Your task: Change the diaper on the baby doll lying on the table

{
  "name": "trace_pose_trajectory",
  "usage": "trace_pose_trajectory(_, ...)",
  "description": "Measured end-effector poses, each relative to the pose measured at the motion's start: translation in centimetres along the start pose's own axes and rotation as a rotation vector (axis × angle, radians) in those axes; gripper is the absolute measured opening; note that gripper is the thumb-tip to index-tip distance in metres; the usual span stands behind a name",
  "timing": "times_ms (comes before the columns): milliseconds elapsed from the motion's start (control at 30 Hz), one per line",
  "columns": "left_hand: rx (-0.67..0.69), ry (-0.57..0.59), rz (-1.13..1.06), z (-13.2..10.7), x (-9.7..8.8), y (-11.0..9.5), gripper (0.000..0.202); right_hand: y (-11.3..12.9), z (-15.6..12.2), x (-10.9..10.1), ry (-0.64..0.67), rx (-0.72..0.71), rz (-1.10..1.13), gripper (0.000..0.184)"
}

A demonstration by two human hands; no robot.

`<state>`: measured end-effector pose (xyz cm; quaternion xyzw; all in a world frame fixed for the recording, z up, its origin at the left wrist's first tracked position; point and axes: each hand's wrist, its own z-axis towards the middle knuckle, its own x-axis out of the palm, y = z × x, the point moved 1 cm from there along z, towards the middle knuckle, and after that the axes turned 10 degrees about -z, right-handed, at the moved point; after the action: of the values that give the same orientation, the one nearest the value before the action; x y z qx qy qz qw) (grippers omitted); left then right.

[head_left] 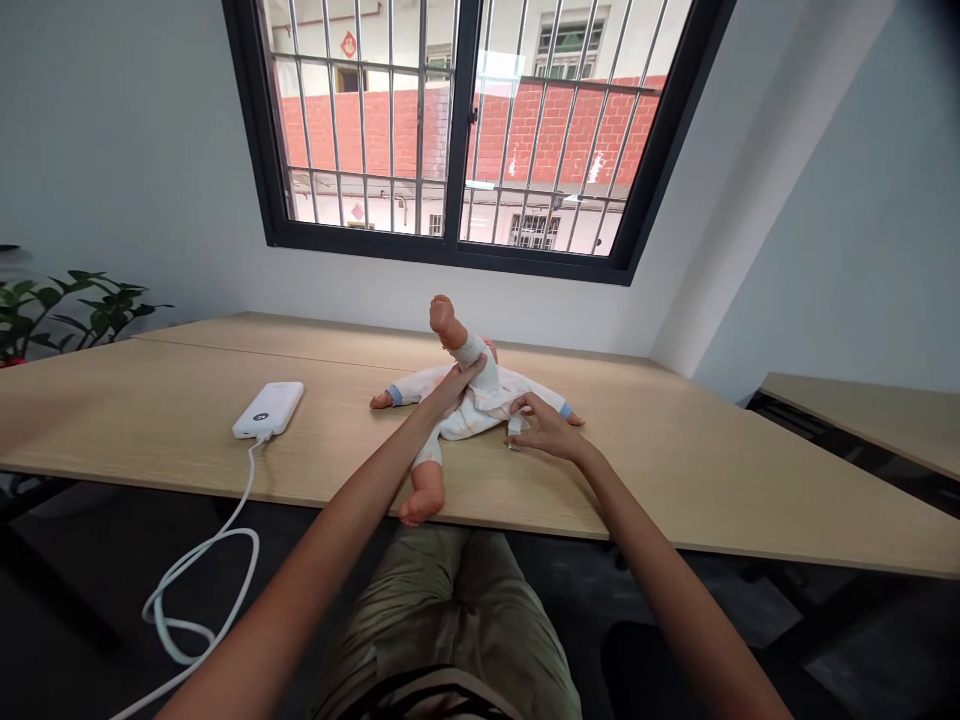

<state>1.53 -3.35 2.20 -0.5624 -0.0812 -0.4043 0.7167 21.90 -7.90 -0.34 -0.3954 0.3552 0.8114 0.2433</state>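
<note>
A baby doll (472, 425) lies on its back on the table, feet toward me, in a white outfit with blue cuffs. One of its legs (448, 325) points up, with white cloth round the ankle; the other leg (425, 490) reaches the table's front edge. My left hand (463, 382) is closed round the raised leg below that ankle. Beside the doll's body, my right hand (541, 428) pinches a small white strip (516, 428) that looks like cloth or bandage. The doll's head is mostly hidden behind the raised leg.
A white power bank (268, 410) lies on the wooden table (675, 460) at the left, its white cable (251, 540) hanging over the front edge. Behind the table is a barred window (450, 130). A plant (67, 310) stands far left, and another table (862, 420) at the right.
</note>
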Motion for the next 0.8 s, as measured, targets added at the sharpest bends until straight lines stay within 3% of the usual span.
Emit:
trace_pose_trajectory(133,0.004,-0.005,0.022,0.0,0.0,-0.1,0.050,-0.1,0.0,1.5,-0.070,-0.029,-0.184,0.054)
trace_pose_trajectory(433,0.002,-0.024,-0.042,0.2,-0.1,0.1,0.041,-1.4,0.4,3.5,-0.188,-0.113,-0.246,0.045)
trace_pose_trajectory(667,-0.012,-0.034,0.011,-0.1,-0.1,0.2,0.043,-1.8,0.2,0.5,-0.091,-0.056,-0.200,0.021)
trace_pose_trajectory(800,0.023,-0.002,0.126,-0.2,-0.1,0.3,0.046,-2.8,-0.9,-1.5,-0.162,0.000,-0.109,0.019)
